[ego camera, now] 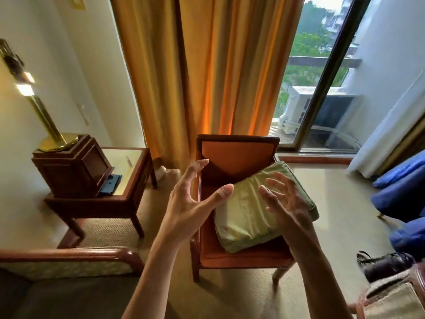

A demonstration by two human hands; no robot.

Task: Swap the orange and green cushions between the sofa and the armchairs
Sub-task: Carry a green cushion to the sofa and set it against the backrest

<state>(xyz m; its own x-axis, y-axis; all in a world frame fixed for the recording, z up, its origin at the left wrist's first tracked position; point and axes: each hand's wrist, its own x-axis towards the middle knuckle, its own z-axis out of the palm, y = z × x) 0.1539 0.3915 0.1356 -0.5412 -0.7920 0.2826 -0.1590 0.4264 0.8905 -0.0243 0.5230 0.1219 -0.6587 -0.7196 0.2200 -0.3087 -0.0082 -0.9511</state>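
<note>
Your left hand [190, 199] floats at the centre of the frame with fingers straight and spread, thumb stretched toward the cushion, holding nothing. Your right hand [285, 203], just right of centre, is also spread wide with its fingers slightly bent, and grips nothing; whether its fingertips touch the fabric beneath them, you cannot tell.

Under both hands lies the plump square green cushion of satiny, wrinkled fabric [248, 217], piped along its edges. It rests tilted on the seat of the dark wooden armchair with smooth orange upholstery [236, 155], its upper corner leaning over the chair's right arm.

In the lower left, a curved polished wooden armrest over pale patterned padding [69, 259] crosses the corner. Beyond it stands a dark wooden side table with a glass top [128, 164], carrying a boxy wooden pedestal [71, 166] with a shiny brass lamp [46, 120] on it.

Woven beige carpet [340, 203] covers the floor. At the right edge sit glossy blue rounded cushions [400, 194]. Farthest back, heavy golden-orange pleated curtains [207, 65] hang at the top centre, beside a dark-framed glass window [322, 88].
</note>
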